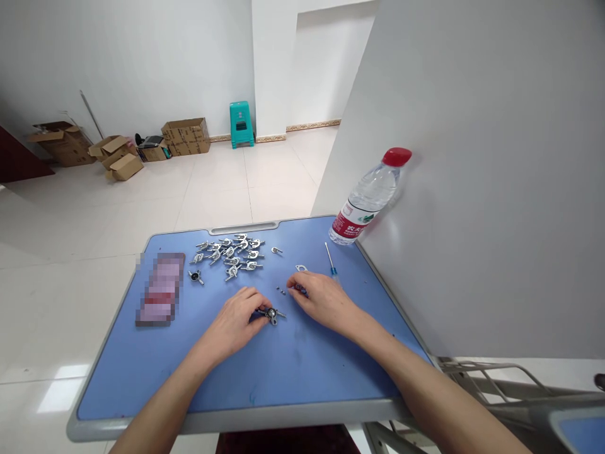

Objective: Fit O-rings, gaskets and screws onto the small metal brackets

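My left hand [240,320] pinches a small metal latch-like part [273,314] with a dark round centre and arms sticking out, low over the blue tabletop. To the right of it, my right hand [326,299] is closed, thumb and fingers drawn together; whatever lies between the fingertips is hidden. Tiny screws [282,291] lie just left of those fingertips. A flat metal plate [301,268] with a hole is beyond the right hand's knuckles. A screwdriver [329,257] rests behind that hand, its blue handle partly covered by it.
Several metal parts [230,252] lie grouped at the back of the desk [302,372], with a single dark-centred one [195,277] on their left. A pixelated phone-like object [161,290] lies farther left. A water bottle [366,202] stands back right against a grey panel [472,189].
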Available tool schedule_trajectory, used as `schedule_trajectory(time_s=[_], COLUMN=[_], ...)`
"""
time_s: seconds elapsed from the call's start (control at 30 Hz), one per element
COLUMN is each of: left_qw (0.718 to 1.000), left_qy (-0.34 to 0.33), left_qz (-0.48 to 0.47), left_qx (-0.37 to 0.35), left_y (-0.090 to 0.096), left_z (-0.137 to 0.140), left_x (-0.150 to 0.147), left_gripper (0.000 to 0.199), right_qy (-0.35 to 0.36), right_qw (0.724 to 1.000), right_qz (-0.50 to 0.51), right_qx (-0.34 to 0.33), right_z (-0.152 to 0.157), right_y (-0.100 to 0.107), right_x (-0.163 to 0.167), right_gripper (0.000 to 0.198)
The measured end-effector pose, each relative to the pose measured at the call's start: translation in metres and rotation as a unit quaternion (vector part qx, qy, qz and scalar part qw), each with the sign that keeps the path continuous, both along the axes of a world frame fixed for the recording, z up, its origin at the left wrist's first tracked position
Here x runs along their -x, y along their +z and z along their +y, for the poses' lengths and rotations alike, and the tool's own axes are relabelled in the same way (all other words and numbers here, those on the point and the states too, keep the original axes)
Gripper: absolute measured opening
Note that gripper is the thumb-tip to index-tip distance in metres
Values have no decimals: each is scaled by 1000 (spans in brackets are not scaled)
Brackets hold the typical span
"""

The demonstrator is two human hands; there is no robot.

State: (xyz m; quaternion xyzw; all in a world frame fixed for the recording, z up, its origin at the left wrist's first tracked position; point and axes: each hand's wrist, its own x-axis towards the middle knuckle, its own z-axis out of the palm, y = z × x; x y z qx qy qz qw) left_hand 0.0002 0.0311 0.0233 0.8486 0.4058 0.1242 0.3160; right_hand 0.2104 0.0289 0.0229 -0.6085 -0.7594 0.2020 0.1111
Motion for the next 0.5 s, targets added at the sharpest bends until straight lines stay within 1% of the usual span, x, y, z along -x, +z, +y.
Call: schedule_trajectory(time_s=[0.23, 0.5], left_qw=[1000, 1000], left_qy=[1, 2], left_qz=[0, -4], left_qx=[-3, 3], left_y=[0, -2], left_z=[0, 0], left_x=[-1, 0], left_gripper=[14, 15], right_qy=[-7, -25], right_qw=[1000, 999], right_qz=[10, 22], right_qx=[-6, -14], right_z=[1, 3], right_y=[-3, 2], right_x=[2, -4], right_gripper=[12, 15])
